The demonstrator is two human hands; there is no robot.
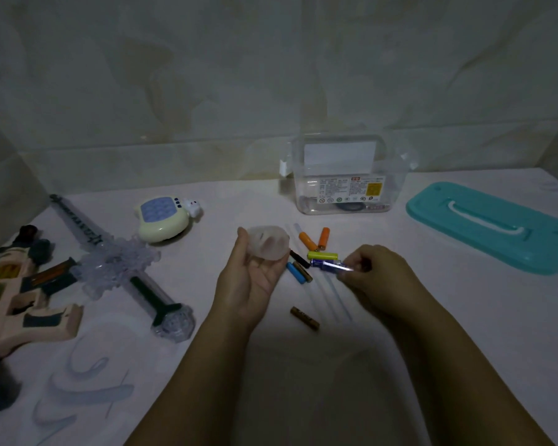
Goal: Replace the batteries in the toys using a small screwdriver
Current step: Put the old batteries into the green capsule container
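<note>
My left hand point(250, 281) holds a small translucent round toy piece point(269, 242) at its fingertips, palm up. To its right, my right hand point(371, 272) pinches a small clear-handled screwdriver point(337, 267), whose tip points left toward the toy piece. Several loose batteries point(306, 257) in orange, yellow, blue and black lie on the white tabletop between and behind the hands. A brown battery point(304, 318) lies alone nearer to me.
A clear plastic box point(348, 175) stands at the back, its teal lid point(490, 225) lying to the right. A cream game toy point(165, 218), a translucent toy sword point(123, 262) and a toy gun point(23, 284) lie at the left.
</note>
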